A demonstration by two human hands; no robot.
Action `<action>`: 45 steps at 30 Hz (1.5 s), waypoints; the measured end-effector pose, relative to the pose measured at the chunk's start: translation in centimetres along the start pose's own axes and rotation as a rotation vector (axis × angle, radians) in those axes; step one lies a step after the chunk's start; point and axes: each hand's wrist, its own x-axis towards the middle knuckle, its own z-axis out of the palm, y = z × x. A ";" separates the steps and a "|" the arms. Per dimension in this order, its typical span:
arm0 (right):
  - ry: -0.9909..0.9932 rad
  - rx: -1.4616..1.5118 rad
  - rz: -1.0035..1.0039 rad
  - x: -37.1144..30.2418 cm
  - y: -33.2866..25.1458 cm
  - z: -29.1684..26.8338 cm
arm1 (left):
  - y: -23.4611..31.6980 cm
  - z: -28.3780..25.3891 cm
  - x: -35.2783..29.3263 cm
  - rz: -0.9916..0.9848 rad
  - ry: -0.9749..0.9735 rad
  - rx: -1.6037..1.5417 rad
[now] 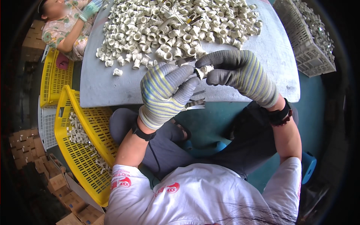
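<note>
Fingertips of the right hand (234,71), in a grey-palmed glove with striped knit back, pinch a small off-white ceramic tube piece (204,71); that grip is closed on the piece, held above the near edge of the pale grey worktop (277,56). The left hand (165,93), in a matching striped glove, is curled shut around a thin metal blade tool (195,104) whose flat ends stick out to the right of the fist; its fingertips sit just beside the piece, and whether they touch it cannot be told. A second slim metal tip (185,61) shows just above the left glove, near the piece. Each wrist wears 1 dark band, the right one (280,114) thicker than the left one (141,133). Behind the hands, a large heap of similar off-white short ceramic tubes (176,26) covers the far half of the worktop, with 1 stray piece (117,72) lying apart at the left. Below the worktop edge are the person's dark trousers and a white shirt with red marks (202,195). To the left, a yellow slotted plastic crate (80,150) leans against the knee with more pale pieces (77,131) inside. A white plastic basket (307,41) of pieces stands at the upper right. Another person in a floral top (62,30) sits at the upper left, a teal-gloved hand (91,8) on the worktop.
</note>
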 end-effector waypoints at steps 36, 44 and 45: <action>0.049 -0.183 -0.210 -0.1 1.5 1.4 | 1.2 -0.4 -0.3 -0.012 -0.071 0.059; -0.051 -0.198 -0.146 0.3 0.3 2.1 | -2.6 -1.1 0.7 -0.280 -0.073 -0.147; -0.068 -0.320 -0.192 0.2 0.5 2.1 | -2.4 -0.6 0.3 -0.430 -0.116 -0.335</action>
